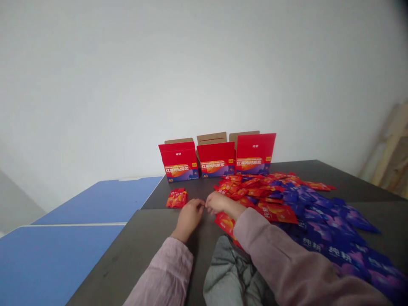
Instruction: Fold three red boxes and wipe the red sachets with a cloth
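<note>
My left hand [189, 216] is over the dark table, its fingertips drawn together and close to those of my right hand [217, 202]. My right hand has its fingers curled in a pinch at the left edge of a heap of red sachets [251, 187]. Whatever lies between the fingers of either hand is too small or hidden to make out. To the left of my left hand lies a small stack of red sachets [177, 199]. One red and orange sachet [225, 223] sits just below my right wrist, partly covered by my sleeve.
Three open red cartons, a left one [179, 163], a middle one [216, 160] and a right one [255, 155], stand along the back. Blue-purple sachets [328, 229] spread over the right side. Grey cloth [234, 276] shows at the front edge. A blue table [73, 250] adjoins at left.
</note>
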Demonstrator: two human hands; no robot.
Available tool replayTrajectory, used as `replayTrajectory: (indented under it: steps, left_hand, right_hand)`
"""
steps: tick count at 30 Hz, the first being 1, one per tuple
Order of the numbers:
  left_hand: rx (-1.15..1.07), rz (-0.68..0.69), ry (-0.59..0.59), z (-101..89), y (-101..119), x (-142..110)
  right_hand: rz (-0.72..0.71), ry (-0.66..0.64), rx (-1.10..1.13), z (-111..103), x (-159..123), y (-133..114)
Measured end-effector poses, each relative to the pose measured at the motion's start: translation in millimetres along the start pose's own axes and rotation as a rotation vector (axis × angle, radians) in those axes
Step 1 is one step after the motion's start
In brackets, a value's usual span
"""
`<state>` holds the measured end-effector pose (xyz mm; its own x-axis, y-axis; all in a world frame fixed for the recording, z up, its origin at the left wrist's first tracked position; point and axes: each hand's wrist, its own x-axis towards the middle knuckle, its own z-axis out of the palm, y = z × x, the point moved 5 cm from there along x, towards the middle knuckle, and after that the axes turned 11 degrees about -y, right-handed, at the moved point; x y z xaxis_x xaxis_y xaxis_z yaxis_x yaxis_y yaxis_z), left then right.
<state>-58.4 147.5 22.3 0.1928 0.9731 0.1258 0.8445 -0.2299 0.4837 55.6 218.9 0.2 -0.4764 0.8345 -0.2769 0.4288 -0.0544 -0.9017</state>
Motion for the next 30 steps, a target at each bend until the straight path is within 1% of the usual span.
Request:
replayTrajectory:
  steps: [2,5,7,10,13,16,19,22,25,27,30]
  left_hand:
    - [-0.013,0.001,-0.059,15.4,13,-6]
    - [-0.028,-0.075,-0.100,35.6,24,-12]
    - [-0.042,-0.150,-0.087,45.0,25,-13]
    - [-0.092,-0.244,-0.068,53.7,20,-10]
    - [-0.171,-0.279,-0.079,57.5,16,-7]
    - [-0.256,-0.205,-0.044,56.2,21,-9]
    - [-0.362,-0.124,-0.004,56.5,29,-12]
    - [-0.499,-0.127,0.005,62.5,30,-12]
    - [-0.676,-0.155,-0.042,72.2,27,-11]
    - [-0.798,-0.160,-0.087,76.5,27,-13]
    - [-0.942,-0.127,-0.110,72.0,33,-19]
  right_hand:
    - [0.047,-0.005,-0.076,-12,-22,11]
    - [0.045,0.058,-0.188,-26,-57,26]
    - [0.019,0.120,-0.263,-33,-80,34]
    - [-0.047,0.223,-0.353,-41,-107,42]
    - [-0.102,0.288,-0.386,-44,-125,49]
    - [-0.155,0.308,-0.390,-41,-135,56]
    - [-0.248,0.306,-0.422,-34,-141,59]
    - [-0.300,0.315,-0.461,-29,-145,61]
    - [-0.324,0.338,-0.474,-25,-147,65]
    - [-0.351,0.357,-0.430,-24,-148,67]
    - [-0.418,0.393,-0.210,-25,-148,70]
